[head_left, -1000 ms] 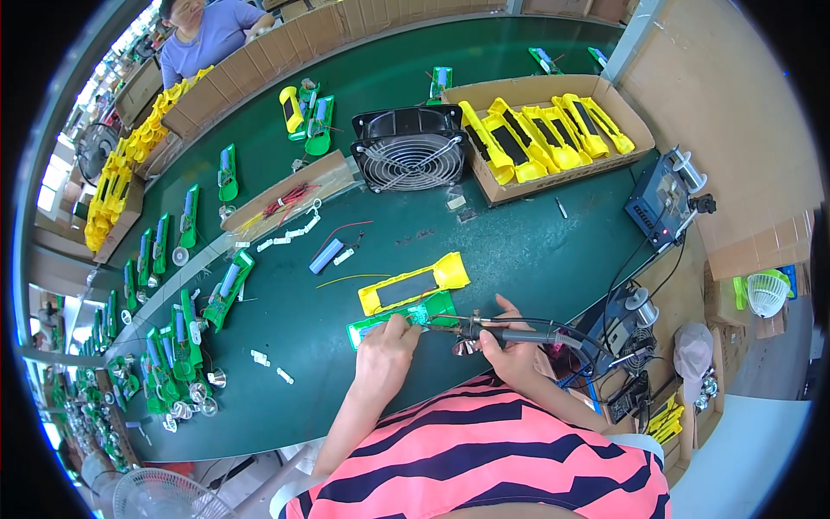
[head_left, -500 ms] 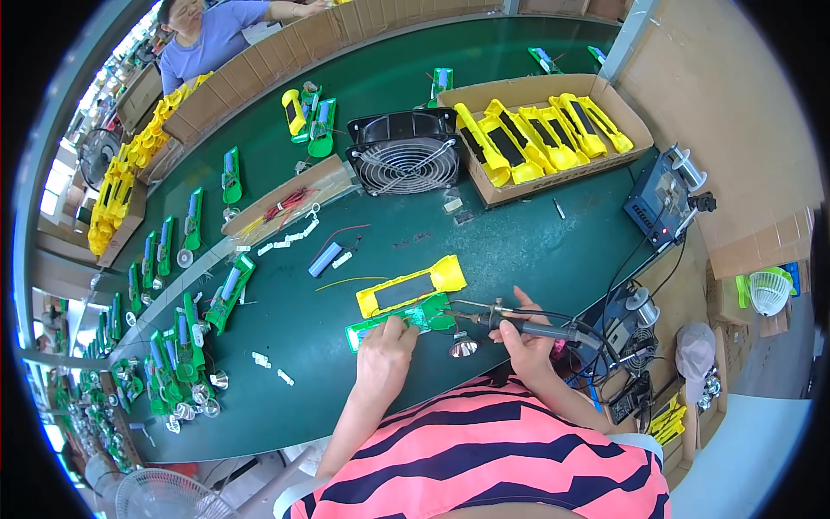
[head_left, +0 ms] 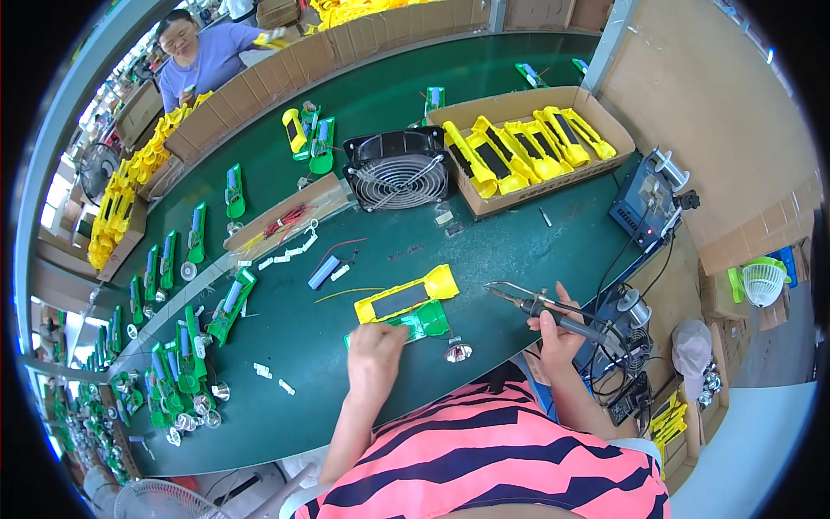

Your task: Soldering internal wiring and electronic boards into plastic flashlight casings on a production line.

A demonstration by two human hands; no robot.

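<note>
My right hand (head_left: pixel 558 336) grips a soldering iron (head_left: pixel 566 322) by its handle. A thin solder feed tube (head_left: pixel 519 290) runs along the iron, and both tips are in the air right of the workpiece. My left hand (head_left: pixel 374 353) is closed over the left end of a green flashlight housing (head_left: pixel 435 320); its fingertips are partly hidden. Right behind this housing lies a yellow housing part (head_left: pixel 406 296) with a dark panel. A round silver reflector (head_left: pixel 458 352) rests beside the green housing's right end.
A fan (head_left: pixel 398 173) and a cardboard box of yellow parts (head_left: pixel 480 203) stand behind. A blue cell (head_left: pixel 323 272) and white connectors lie to the left. Green housings (head_left: pixel 229 307) line the left side. A soldering station (head_left: pixel 644 203) stands right. Across the bench is a co-worker (head_left: pixel 203 56).
My right hand has drawn the soldering iron back to the right, away from the green housing. My left hand has shifted slightly left along the housing, its back turned further up.
</note>
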